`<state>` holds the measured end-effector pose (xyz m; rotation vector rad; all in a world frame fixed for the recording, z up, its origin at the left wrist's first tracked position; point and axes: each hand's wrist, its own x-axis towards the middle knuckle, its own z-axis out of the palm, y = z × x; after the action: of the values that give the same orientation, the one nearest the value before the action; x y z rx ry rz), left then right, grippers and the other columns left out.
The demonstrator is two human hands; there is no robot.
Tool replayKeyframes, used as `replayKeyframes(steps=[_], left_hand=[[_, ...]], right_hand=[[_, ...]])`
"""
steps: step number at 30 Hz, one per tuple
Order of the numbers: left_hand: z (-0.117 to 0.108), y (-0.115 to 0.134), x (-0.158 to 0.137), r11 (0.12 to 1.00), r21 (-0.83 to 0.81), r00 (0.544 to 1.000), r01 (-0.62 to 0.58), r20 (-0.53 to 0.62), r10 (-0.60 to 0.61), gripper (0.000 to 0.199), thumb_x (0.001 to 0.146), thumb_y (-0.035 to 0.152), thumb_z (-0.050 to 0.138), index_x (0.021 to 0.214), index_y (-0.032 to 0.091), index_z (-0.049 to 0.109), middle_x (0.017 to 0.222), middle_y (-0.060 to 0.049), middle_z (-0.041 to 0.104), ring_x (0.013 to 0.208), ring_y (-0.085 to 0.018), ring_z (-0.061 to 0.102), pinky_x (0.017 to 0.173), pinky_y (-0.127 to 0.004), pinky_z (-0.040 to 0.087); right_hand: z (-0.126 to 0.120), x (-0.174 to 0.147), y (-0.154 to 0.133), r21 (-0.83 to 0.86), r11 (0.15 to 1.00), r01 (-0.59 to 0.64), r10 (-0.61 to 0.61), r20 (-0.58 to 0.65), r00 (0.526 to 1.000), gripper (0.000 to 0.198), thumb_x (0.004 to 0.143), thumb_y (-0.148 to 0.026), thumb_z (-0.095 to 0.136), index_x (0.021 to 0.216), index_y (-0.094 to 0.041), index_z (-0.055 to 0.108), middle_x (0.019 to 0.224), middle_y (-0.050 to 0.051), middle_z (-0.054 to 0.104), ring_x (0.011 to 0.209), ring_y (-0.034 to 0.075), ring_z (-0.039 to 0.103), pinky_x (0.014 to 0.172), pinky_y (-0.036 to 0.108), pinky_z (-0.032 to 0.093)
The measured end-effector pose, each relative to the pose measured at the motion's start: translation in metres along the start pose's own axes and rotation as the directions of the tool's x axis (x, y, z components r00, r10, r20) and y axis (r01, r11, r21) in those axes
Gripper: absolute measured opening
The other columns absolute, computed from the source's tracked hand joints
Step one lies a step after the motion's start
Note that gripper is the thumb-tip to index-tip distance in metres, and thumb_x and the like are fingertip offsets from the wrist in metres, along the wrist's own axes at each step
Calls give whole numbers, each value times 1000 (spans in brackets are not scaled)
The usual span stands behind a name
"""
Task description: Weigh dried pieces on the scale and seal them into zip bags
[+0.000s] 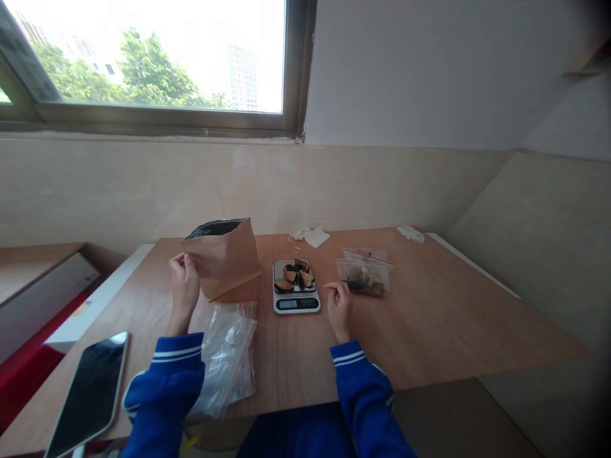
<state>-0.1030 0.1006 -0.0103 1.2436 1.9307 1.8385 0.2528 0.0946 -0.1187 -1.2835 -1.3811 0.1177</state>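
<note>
A brown paper bag (224, 261) stands on the table with its mouth open and a dark, shiny lining showing. My left hand (184, 286) is closed at the bag's left edge, thumb and fingers pinched on the paper. Right of the bag is a white digital kitchen scale (296, 304), its small display lit but too small to read. Several dark-edged, tan dried slices (298, 275) lie on its plate. My right hand (338, 308) hovers just right of the scale, fingers curled, index finger pointing left, with nothing visible in it.
Clear zip bags (226, 356) lie flat near the front edge, beside my left sleeve. Filled zip bags (366, 278) sit right of the scale. A tablet (90, 388) rests at the left. Pale scraps (316, 237) and another small pile (410, 234) lie along the back.
</note>
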Motion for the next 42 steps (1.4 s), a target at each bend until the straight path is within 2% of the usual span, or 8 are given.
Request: replayKeyframes(steps=[7, 9, 13, 15, 17, 26, 34, 42], left_hand=[[-7, -40, -35, 990, 121, 997, -75, 31, 72, 36, 78, 41, 57, 101, 15, 49, 107, -13, 56, 104, -28, 58, 96, -50, 45], [-17, -45, -55, 974, 218, 981, -64, 194, 21, 33, 78, 46, 53, 91, 16, 52, 91, -10, 60, 91, -27, 62, 84, -47, 50], [-39, -41, -101, 913, 374, 690, -164, 705, -165, 38, 82, 57, 43, 76, 21, 55, 65, -3, 60, 64, -22, 59, 64, -35, 45], [-46, -36, -120, 854, 458, 545, -245, 794, -269, 37, 76, 57, 53, 69, 21, 57, 64, -4, 62, 63, -22, 59, 60, -32, 42], [-47, -33, -133, 804, 498, 501, -324, 812, -301, 28, 72, 49, 59, 66, 21, 56, 68, -5, 64, 65, -22, 60, 60, -30, 39], [-27, -23, -133, 810, 428, 485, -401, 849, -209, 16, 77, 23, 49, 61, 22, 50, 64, -4, 61, 60, -19, 56, 58, -28, 31], [24, 24, -128, 960, 54, 653, -274, 743, 145, 23, 88, 38, 43, 72, 22, 45, 61, 2, 50, 56, -14, 48, 58, -25, 33], [60, 24, -146, 946, -323, 751, -8, 623, 219, 32, 91, 44, 47, 71, 19, 49, 64, 2, 52, 61, -12, 51, 59, -22, 40]], right_hand=[[0, -2, 3, 37, 999, -32, 32, 4, 999, 24, 86, -15, 41, 77, -19, 63, 83, 5, 58, 80, 20, 54, 74, 32, 42], [-1, -2, 2, 34, 999, -32, 32, 2, 999, 24, 86, -15, 41, 78, -19, 63, 83, 5, 58, 80, 20, 54, 74, 32, 42], [-1, -2, 2, 35, 999, -26, 26, -2, 1000, 24, 86, -15, 41, 78, -19, 63, 85, 6, 58, 81, 20, 55, 74, 32, 42], [-1, -3, 2, 35, 999, -29, 29, -3, 1000, 24, 86, -15, 41, 78, -19, 63, 84, 5, 58, 80, 20, 55, 73, 31, 42], [0, -3, 2, 35, 999, -31, 31, -4, 999, 24, 86, -15, 41, 77, -19, 62, 84, 5, 58, 78, 19, 54, 71, 31, 42], [-2, -2, -3, 57, 998, -26, 27, -11, 1000, 23, 88, -19, 41, 80, -19, 62, 84, 6, 59, 79, 20, 55, 70, 32, 44], [9, -17, -66, 284, 956, -80, -9, 299, 954, 21, 95, -36, 44, 99, -20, 57, 88, 4, 62, 67, 14, 55, 62, 26, 44], [24, -27, -107, 430, 841, -329, 74, 511, 857, 25, 90, -45, 54, 88, -21, 54, 76, 0, 60, 65, 14, 59, 60, 25, 46]])
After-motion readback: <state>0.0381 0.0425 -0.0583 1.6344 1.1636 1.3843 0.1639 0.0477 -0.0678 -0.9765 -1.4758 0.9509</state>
